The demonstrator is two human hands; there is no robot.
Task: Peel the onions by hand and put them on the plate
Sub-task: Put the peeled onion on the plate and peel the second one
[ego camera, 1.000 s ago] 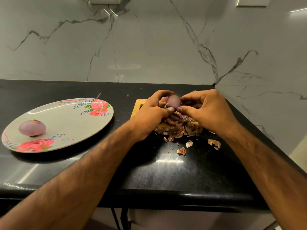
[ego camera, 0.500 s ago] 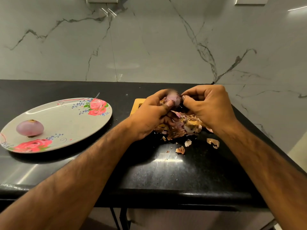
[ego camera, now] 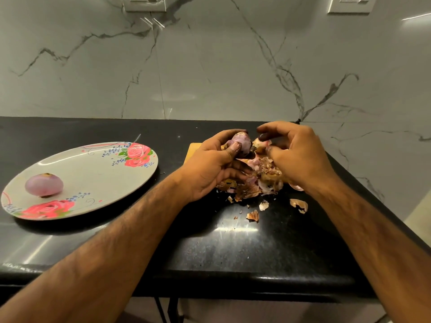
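Observation:
A small purple onion (ego camera: 242,143) sits in my left hand (ego camera: 211,167), pinched between thumb and fingers above a heap of onion skins (ego camera: 258,178). My right hand (ego camera: 297,157) is just to its right, fingers curled around a loose piece of skin (ego camera: 260,143) and slightly apart from the onion. One peeled onion (ego camera: 44,184) lies on the left part of the floral plate (ego camera: 93,173), which rests on the black counter to the left of my hands.
A wooden board (ego camera: 192,150) pokes out behind my left hand. Loose skin flakes (ego camera: 298,205) lie on the black counter (ego camera: 233,248) in front of the heap. The counter's right edge runs close to my right arm; a marble wall stands behind.
My right hand has drawn away from the onion to the right, taking a piece of skin off it. The left hand has kept hold of the onion.

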